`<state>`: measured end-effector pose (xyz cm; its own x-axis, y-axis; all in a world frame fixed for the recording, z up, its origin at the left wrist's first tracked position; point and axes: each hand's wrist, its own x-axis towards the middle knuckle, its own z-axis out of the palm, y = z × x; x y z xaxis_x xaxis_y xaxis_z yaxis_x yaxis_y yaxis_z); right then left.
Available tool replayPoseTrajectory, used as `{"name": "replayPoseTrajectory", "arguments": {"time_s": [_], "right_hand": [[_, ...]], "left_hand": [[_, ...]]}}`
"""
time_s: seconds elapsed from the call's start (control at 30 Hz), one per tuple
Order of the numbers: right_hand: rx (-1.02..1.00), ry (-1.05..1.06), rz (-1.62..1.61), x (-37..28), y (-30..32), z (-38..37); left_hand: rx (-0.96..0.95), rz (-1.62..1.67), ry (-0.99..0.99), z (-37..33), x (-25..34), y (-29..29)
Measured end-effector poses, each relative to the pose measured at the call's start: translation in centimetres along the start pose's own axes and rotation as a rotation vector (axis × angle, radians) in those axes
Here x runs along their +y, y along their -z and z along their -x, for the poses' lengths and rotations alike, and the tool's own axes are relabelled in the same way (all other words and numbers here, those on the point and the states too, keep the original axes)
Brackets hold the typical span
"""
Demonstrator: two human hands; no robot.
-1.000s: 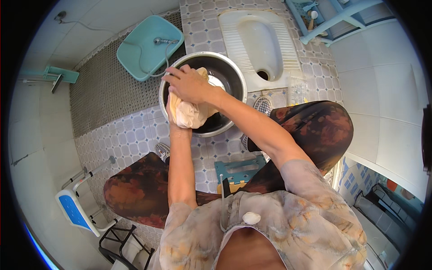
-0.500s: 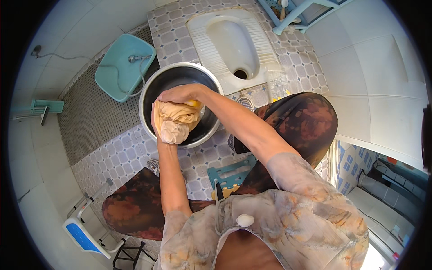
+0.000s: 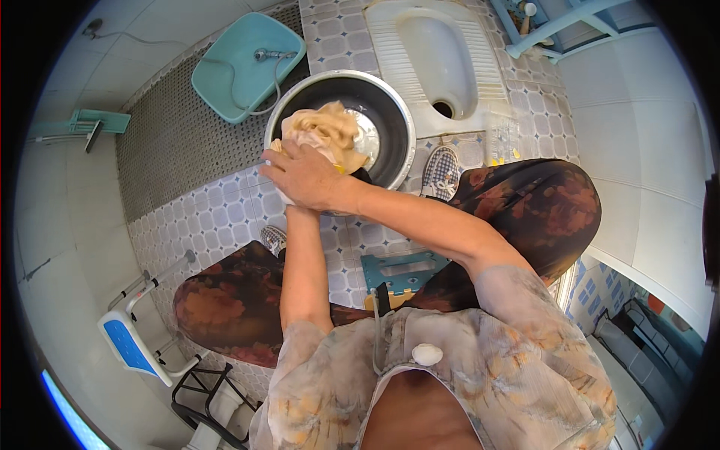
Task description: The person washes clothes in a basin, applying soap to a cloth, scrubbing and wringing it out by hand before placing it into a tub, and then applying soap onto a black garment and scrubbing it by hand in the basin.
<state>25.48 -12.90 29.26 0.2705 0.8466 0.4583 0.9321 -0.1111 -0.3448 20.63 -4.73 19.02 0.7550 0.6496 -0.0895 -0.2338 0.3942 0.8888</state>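
Observation:
A bunched, cream-yellow cloth (image 3: 319,127) lies over the left inside of a wide metal basin (image 3: 411,142), heaped in loose folds. My right hand (image 3: 307,178) reaches across to the basin's near-left rim and grips the cloth's near end, fingers bent over it toward the left. Beneath it is my left hand (image 3: 298,204); only its wrist side shows, and its fingers are hidden by the right hand and the cloth. A small bright yellow thing (image 3: 340,169) shows beside my right thumb, too covered to name.
Behind the basin to the left, a turquoise tub (image 3: 244,64) holds a shower head (image 3: 262,55) on its hose. A squat toilet (image 3: 442,67) lies beyond to the right. Near my legs stand a teal plastic stool (image 3: 401,271) and, at left, a blue-and-white seat (image 3: 129,345).
My right hand has come from the cloth's far side to its near-left end, covering my left hand. The cloth, gathered in a tight bundle before, now spreads loosely. The whole view has shifted.

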Motion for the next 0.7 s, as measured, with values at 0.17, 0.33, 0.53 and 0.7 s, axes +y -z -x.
{"name": "replayPoseTrajectory", "arguments": {"time_s": [0.17, 0.33, 0.53, 0.7], "right_hand": [[-0.096, -0.129, -0.049, 5.9, -0.4, -1.3], [-0.057, -0.675, -0.156, 11.5, -0.8, 0.9], [-0.171, -0.318, -0.162, 1.1, 0.5, 0.2], [0.008, -0.315, -0.086, 7.6, -0.8, 1.0]], "left_hand": [[0.033, 0.650, 0.216, 1.2, 2.9, -4.0], [-0.043, 0.703, 0.360, 0.7, 1.4, -4.5], [-0.366, 1.476, -0.451, 2.0, 0.3, -7.9], [0.116, 0.617, 0.326, 0.3, 3.6, -4.0]]}}
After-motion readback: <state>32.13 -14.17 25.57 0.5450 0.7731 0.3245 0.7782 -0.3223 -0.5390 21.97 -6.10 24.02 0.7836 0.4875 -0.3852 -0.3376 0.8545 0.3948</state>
